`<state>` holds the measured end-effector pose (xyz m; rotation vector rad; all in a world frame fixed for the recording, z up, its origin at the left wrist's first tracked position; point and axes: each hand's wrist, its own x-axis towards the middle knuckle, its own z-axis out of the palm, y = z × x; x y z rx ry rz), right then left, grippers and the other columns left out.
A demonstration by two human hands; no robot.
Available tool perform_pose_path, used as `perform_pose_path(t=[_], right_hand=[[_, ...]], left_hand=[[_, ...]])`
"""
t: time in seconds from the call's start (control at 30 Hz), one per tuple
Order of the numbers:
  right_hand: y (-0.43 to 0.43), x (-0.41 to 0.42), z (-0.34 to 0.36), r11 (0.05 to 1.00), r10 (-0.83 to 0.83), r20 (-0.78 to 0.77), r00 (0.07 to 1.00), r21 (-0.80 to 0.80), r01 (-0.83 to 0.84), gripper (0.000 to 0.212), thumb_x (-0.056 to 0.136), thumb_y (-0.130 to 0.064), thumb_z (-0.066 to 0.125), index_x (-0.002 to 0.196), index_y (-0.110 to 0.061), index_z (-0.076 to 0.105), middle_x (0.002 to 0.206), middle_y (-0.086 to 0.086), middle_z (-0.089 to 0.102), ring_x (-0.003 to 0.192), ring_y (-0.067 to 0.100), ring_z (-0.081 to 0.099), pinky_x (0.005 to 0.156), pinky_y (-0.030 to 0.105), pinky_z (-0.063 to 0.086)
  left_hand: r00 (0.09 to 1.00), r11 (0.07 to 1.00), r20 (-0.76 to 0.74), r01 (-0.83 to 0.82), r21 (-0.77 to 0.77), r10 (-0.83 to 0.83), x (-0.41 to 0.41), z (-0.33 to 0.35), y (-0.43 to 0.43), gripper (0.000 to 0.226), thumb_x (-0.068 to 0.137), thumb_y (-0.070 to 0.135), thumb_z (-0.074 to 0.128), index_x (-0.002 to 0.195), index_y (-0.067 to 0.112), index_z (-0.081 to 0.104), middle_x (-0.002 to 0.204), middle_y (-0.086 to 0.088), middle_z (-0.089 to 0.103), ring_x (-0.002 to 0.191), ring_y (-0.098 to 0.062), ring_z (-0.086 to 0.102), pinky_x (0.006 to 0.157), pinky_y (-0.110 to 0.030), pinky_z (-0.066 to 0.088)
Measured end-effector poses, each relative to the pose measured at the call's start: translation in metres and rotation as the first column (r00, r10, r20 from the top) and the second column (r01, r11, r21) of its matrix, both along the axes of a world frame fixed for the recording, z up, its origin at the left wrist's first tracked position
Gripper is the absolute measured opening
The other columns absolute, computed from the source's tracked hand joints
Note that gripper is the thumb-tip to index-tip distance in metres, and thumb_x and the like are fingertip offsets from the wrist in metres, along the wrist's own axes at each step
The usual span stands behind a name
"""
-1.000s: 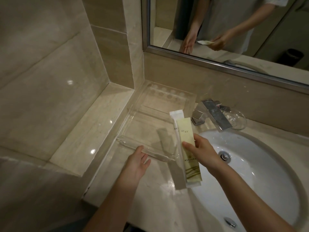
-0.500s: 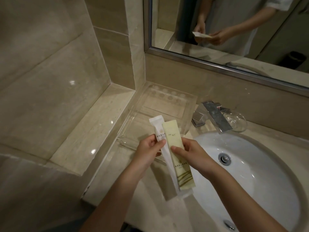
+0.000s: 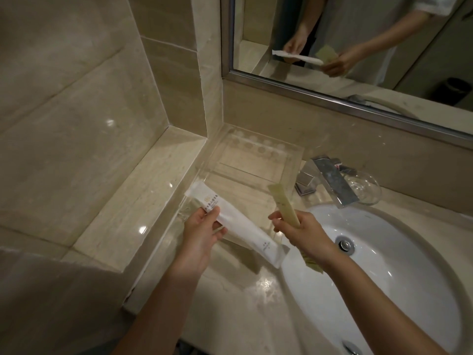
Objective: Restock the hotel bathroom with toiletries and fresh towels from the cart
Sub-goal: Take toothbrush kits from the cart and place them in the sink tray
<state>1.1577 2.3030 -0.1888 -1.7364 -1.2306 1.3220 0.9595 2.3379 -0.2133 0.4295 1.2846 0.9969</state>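
Observation:
My left hand (image 3: pixel 203 233) holds a long white toiletry packet (image 3: pixel 245 230) that slants from upper left to lower right above the counter. My right hand (image 3: pixel 300 230) grips a slim pale-green packet (image 3: pixel 282 202) that points up and away; its lower end shows below my wrist. Both packets hover over the front edge of a clear acrylic amenity tray (image 3: pixel 258 162) that sits in the counter's back corner. The tray has several round holes along its back and nothing in it.
A white oval sink (image 3: pixel 399 272) fills the right side, with a chrome tap (image 3: pixel 330 179) and a clear glass dish (image 3: pixel 364 189) behind it. A mirror (image 3: pixel 358 42) hangs above. A marble ledge (image 3: pixel 143 196) and tiled walls close off the left.
My left hand has taken the white packet out of my right hand. The two packets have parted, the white one going left and tilting, the green one staying right.

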Motion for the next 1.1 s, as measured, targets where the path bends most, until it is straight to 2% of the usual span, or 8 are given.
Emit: perform_pose_path(t=[0.07,0.3,0.47,0.57,0.63,0.73,0.87,1.1], right_hand=[[-0.001,-0.001,-0.004,0.997,0.056,0.041,0.998,-0.051,-0.054,0.008,0.082,-0.024,0.069,0.085,-0.017,0.071,0.084,0.004,0.068,0.078,0.014,0.063,0.075,0.032,0.049],[0.015,-0.007,-0.014,0.985,0.164,0.248,0.955,-0.090,-0.146,0.008,0.081,-0.018,0.070,0.077,-0.016,0.064,0.069,-0.005,0.054,0.064,0.011,0.048,0.057,0.020,0.037],[0.030,-0.012,-0.029,0.982,0.185,0.350,0.918,-0.112,-0.155,0.007,0.080,-0.015,0.069,0.074,-0.017,0.066,0.070,0.000,0.061,0.073,0.018,0.056,0.066,0.028,0.043],[0.034,-0.011,-0.039,0.984,0.160,0.336,0.928,-0.124,-0.124,0.006,0.080,-0.014,0.069,0.074,-0.016,0.067,0.071,0.001,0.061,0.071,0.018,0.055,0.068,0.030,0.044],[0.036,-0.010,-0.045,0.985,0.157,0.338,0.928,-0.121,-0.123,0.007,0.080,-0.014,0.068,0.074,-0.017,0.067,0.069,-0.002,0.060,0.071,0.017,0.055,0.069,0.029,0.044],[0.041,-0.010,-0.053,0.983,0.179,0.371,0.911,-0.103,-0.152,0.010,0.082,-0.015,0.066,0.074,-0.020,0.066,0.067,-0.006,0.060,0.072,0.016,0.057,0.067,0.027,0.044],[0.047,-0.012,-0.065,0.974,0.223,0.436,0.872,-0.132,-0.182,0.017,0.083,-0.016,0.064,0.071,-0.026,0.062,0.067,-0.010,0.058,0.069,0.013,0.057,0.062,0.024,0.043],[0.050,-0.020,-0.074,0.930,0.368,0.645,0.670,-0.241,-0.279,0.012,0.085,-0.021,0.058,0.075,-0.025,0.064,0.080,0.002,0.063,0.079,0.024,0.061,0.069,0.032,0.049]], left_hand=[[0.997,0.998,0.046,-0.064,-0.026,0.065,-0.002,-0.004,0.002,0.009,0.092,0.011,0.054,0.093,0.015,0.061,0.096,-0.007,0.064,0.086,-0.019,0.061,0.070,-0.029,0.052],[0.986,0.983,0.031,-0.160,-0.090,0.163,-0.006,-0.027,0.013,0.015,0.092,0.011,0.056,0.106,0.011,0.058,0.105,-0.010,0.065,0.089,-0.020,0.065,0.063,-0.027,0.053],[0.869,0.983,-0.460,-0.148,0.106,0.181,-0.007,-0.048,0.025,0.066,0.082,0.009,0.066,0.133,0.014,0.024,0.106,-0.017,0.059,0.081,-0.023,0.062,0.063,-0.024,0.049],[0.821,0.994,-0.565,-0.025,0.108,0.082,-0.010,-0.056,0.025,0.075,0.081,0.014,0.069,0.138,0.014,0.020,0.100,-0.007,0.056,0.088,-0.023,0.059,0.071,-0.025,0.046],[0.698,0.990,-0.716,0.115,0.087,-0.018,-0.013,-0.065,0.022,0.066,0.081,0.021,0.069,0.136,0.015,0.031,0.113,-0.006,0.049,0.106,-0.027,0.054,0.087,-0.037,0.047],[0.374,0.921,-0.919,0.388,0.029,-0.128,-0.016,-0.076,0.014,0.054,0.087,0.034,0.059,0.136,0.026,0.039,0.140,-0.005,0.035,0.128,-0.028,0.037,0.105,-0.044,0.034],[0.005,0.629,-0.969,0.761,-0.156,-0.246,-0.016,-0.081,0.010,0.051,0.095,0.049,0.027,0.145,0.041,0.017,0.157,0.006,0.010,0.145,-0.015,0.000,0.115,-0.042,0.002],[-0.237,0.497,-0.947,0.808,-0.315,-0.215,-0.024,-0.093,0.003,0.065,0.084,0.064,-0.007,0.145,0.043,0.000,0.158,0.006,0.005,0.145,-0.013,-0.004,0.111,-0.041,-0.011]])
